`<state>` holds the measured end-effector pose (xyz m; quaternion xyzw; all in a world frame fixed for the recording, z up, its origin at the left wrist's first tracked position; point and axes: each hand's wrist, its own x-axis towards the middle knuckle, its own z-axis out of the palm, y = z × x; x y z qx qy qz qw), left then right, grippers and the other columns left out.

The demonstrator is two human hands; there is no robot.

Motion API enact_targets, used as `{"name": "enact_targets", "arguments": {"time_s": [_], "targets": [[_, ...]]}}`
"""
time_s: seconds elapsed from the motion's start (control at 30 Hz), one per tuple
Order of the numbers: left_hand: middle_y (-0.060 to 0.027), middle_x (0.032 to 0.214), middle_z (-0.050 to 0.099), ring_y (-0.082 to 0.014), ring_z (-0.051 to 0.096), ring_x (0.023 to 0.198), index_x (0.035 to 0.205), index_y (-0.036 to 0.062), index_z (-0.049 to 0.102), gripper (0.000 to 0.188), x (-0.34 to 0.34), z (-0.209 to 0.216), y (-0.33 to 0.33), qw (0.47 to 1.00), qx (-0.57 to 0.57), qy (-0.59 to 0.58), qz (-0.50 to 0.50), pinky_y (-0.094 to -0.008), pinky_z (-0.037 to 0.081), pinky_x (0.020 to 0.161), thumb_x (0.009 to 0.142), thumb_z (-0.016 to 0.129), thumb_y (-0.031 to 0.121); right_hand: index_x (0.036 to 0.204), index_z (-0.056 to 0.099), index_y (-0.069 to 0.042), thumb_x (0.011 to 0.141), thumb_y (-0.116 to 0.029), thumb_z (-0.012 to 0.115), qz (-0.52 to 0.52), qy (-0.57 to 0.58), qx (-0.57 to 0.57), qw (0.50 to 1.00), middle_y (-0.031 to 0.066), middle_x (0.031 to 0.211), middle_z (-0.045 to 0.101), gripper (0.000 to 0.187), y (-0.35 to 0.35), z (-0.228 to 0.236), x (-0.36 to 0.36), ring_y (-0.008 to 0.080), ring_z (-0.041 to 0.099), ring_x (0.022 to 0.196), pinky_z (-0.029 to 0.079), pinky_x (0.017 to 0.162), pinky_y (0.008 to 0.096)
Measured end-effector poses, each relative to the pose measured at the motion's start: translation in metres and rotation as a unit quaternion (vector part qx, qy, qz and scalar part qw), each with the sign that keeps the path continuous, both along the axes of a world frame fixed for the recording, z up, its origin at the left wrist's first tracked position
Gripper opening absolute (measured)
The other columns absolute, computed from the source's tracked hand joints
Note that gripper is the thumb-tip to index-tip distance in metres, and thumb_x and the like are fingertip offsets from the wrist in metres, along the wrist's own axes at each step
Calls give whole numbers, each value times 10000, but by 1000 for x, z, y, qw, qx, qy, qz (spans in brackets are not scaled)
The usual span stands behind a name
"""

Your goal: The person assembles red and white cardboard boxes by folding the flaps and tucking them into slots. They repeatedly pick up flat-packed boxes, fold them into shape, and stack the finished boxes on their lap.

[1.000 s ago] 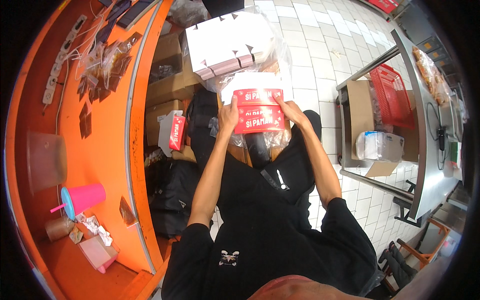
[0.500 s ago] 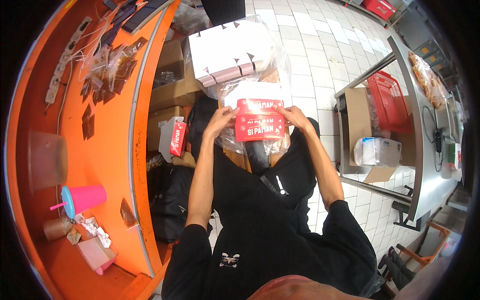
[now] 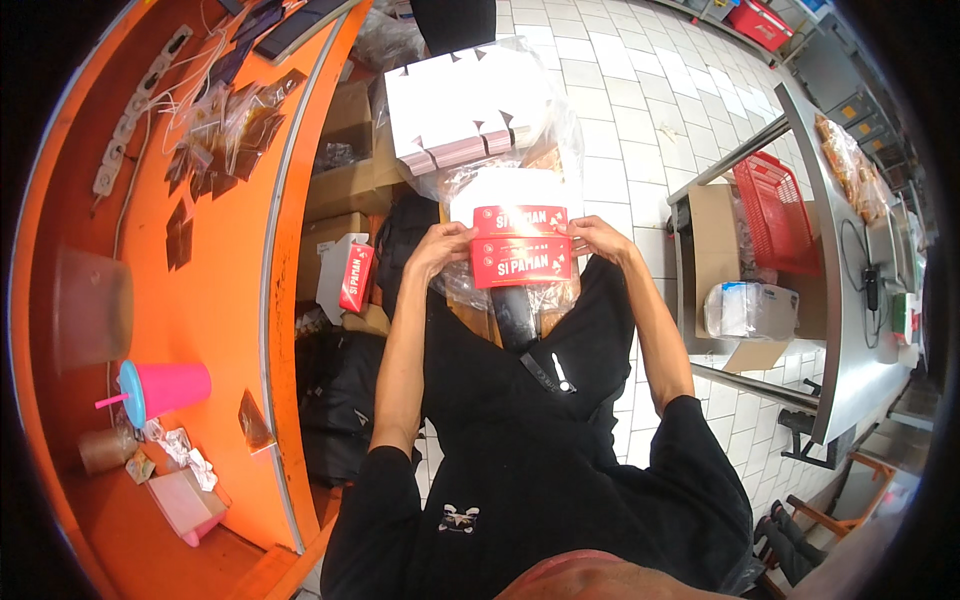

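Note:
A cardboard box blank [image 3: 522, 262], with red printed panels and a white inner face, lies across my lap in front of me. My left hand [image 3: 443, 248] pinches the left edge of its upper red panel. At the opposite edge, my right hand [image 3: 597, 238] has its thumb and fingers closed on the same blank. A fold line separates the upper and lower red panels. Beyond it sits a stack of flat white box blanks [image 3: 450, 95] with pinkish edges, partly wrapped in clear plastic.
A red and white box [image 3: 355, 277] rests left of my knees, near cartons and a black bag [image 3: 340, 395]. The orange counter [image 3: 225, 330] carries a pink tumbler [image 3: 170, 389] and sauce packets [image 3: 225, 135]. To the right, a metal table [image 3: 850, 340] stands above a red basket [image 3: 776, 212].
My right hand has shifted slightly right and down along the blank's edge. The lower red panel now shows less doubled print, and the fold between the panels looks straighter.

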<state>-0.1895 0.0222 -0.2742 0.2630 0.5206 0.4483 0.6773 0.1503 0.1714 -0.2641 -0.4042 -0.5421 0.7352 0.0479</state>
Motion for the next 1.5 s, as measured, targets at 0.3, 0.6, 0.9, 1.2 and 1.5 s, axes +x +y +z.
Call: {"name": "enact_targets", "arguments": {"time_s": [0.3,0.6,0.9,1.2,1.5], "targets": [[-45,992,678,-158,666,933,970,58,675,207,-2,2,-7,999,-32,15,13,-339,553,857,937,769,239,947,690,-49,969,-258,709,3,15,-36,999,69,1018,723,211,-4,15,-7,166,701,981,591,882,347],[-28,972,660,-137,643,904,988,69,651,215,6,4,-12,999,-7,-25,23,-327,546,826,970,725,270,777,637,-67,943,-179,729,-10,33,-42,999,67,908,725,220,1,-4,3,161,704,885,603,851,384],[-72,1149,674,-171,668,1011,1408,99,493,455,23,1,-28,993,34,32,111,-330,553,807,1004,666,216,1475,438,-48,820,-441,834,-75,-63,137,986,209,1403,533,861,-30,-8,-20,280,609,1147,545,914,386],[-137,1413,529,-294,575,1254,1424,56,483,454,70,-44,-14,944,202,-22,260,-444,485,1052,1057,453,320,1517,448,-132,1079,-282,524,-273,235,130,924,75,1406,531,470,-74,-37,-65,169,488,1294,401,1112,332],[-106,1238,636,-208,643,1107,1307,50,551,354,80,-55,-11,931,123,-111,324,-362,537,965,1075,496,311,1411,487,-128,1101,-385,429,-283,284,-10,916,76,1332,540,407,-72,-42,-62,185,549,1237,480,1044,343]]}}
